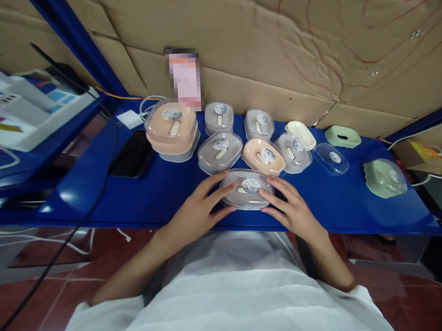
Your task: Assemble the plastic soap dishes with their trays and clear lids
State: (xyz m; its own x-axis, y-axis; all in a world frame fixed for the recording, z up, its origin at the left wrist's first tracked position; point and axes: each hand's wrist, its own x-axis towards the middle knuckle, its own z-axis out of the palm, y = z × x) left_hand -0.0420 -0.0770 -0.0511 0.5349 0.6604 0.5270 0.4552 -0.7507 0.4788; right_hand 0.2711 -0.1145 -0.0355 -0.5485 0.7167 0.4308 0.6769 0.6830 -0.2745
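A grey soap box (247,199) with a clear lid and a round label stands at the front edge of the blue table. My left hand (211,205) grips its left end, fingertips on the lid and thumb low at the near side. From the right, my right hand (289,201) holds the other end the same way, fingers on the lid and thumb at the front. Just behind it are a peach soap box (257,151) and another grey soap box (215,161), both labelled. The underside of the held box is hidden.
More soap boxes line the back, with a large peach container (172,133) at left. To the right lie a loose clear lid (330,159), a green tray (342,137) and a green soap box (384,178). A black phone (132,154) and cable are at left; cardboard (238,47) walls the back.
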